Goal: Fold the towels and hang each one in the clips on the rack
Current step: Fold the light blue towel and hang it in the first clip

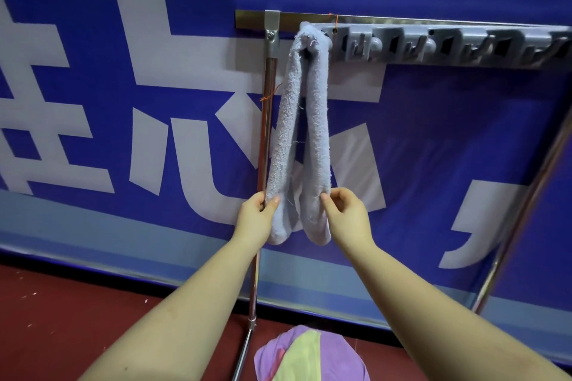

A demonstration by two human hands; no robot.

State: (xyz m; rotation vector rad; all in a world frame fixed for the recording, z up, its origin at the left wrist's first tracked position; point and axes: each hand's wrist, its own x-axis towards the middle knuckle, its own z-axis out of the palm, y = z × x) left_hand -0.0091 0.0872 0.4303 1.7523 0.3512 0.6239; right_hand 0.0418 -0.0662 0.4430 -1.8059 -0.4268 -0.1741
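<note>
Purple and yellow towels (305, 356) wait on the floor while her left hand (257, 215) and right hand (346, 210) pinch the pale blue towel (297, 139) hanging from the end clip (312, 43), and a hard tug might pull it out.

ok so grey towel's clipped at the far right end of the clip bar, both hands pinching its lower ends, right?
Wrong end. The head view shows the grey towel clipped at the far left end of the clip bar. The left hand and right hand do pinch its lower ends.
</note>
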